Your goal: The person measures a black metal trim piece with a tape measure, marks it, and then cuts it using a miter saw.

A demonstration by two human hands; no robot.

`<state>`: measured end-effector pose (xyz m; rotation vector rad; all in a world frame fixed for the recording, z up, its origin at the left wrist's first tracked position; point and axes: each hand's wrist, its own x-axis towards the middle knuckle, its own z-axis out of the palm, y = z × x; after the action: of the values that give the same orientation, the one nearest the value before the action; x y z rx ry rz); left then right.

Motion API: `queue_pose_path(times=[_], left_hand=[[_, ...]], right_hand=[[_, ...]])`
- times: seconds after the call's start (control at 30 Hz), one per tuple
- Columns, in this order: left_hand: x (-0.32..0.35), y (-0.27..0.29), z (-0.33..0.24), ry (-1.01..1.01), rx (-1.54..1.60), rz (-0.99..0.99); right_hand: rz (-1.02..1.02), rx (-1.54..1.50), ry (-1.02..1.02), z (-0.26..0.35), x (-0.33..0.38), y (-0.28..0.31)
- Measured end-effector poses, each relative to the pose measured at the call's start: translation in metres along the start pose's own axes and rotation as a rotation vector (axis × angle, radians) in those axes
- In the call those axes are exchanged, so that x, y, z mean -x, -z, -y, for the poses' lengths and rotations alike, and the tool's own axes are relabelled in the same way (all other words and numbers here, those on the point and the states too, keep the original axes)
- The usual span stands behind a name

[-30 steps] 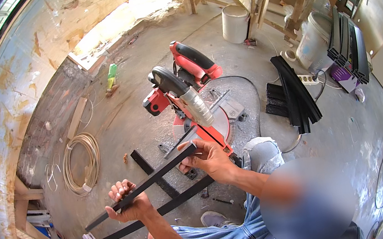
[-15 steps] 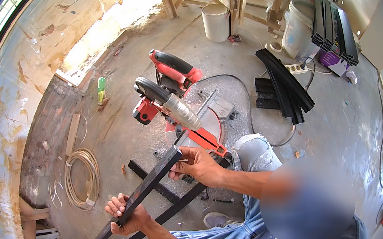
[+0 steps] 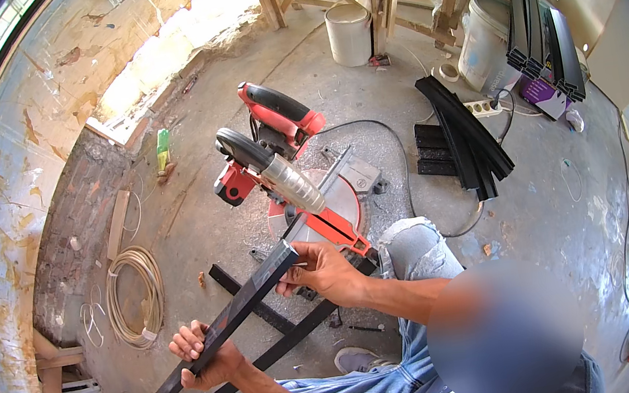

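Observation:
A long black metal profile point(image 3: 242, 307) slants from lower left up toward the saw. My left hand point(image 3: 202, 358) grips its lower part. My right hand point(image 3: 323, 271) holds its upper end, right beside the base of a red and silver mitre saw point(image 3: 279, 173) that stands on the concrete floor. A second long black strip point(image 3: 273, 357) lies under my hands and runs to the lower left. My knee in light jeans point(image 3: 415, 243) is next to the saw.
A stack of black profiles point(image 3: 463, 135) lies right of the saw, more lean at the far right point(image 3: 541, 32). Two white buckets point(image 3: 349, 33) stand at the back by wooden ladder legs. A coil of hose point(image 3: 135, 294) and a brick wall are left. A power strip point(image 3: 478, 105) and cables cross the floor.
The view has shifted so the saw sits higher and nearer the middle. Both hands keep hold of the black profile, and its upper end has come off the saw table toward me.

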<state>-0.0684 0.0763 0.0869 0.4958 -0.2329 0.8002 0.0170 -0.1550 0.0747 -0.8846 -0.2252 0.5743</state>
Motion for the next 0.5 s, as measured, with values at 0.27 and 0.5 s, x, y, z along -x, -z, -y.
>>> queue_pose_path(times=[0.27,0.5], left_hand=[[-0.022,-0.006,-0.041,-0.025,-0.503,0.004],[0.002,0.016,-0.007,0.279,-1.769,0.320]], right_hand=[[-0.061,1.220,-0.228,0.064,0.026,0.010],[-0.459,0.920,0.451,0.125,0.083,0.062]])
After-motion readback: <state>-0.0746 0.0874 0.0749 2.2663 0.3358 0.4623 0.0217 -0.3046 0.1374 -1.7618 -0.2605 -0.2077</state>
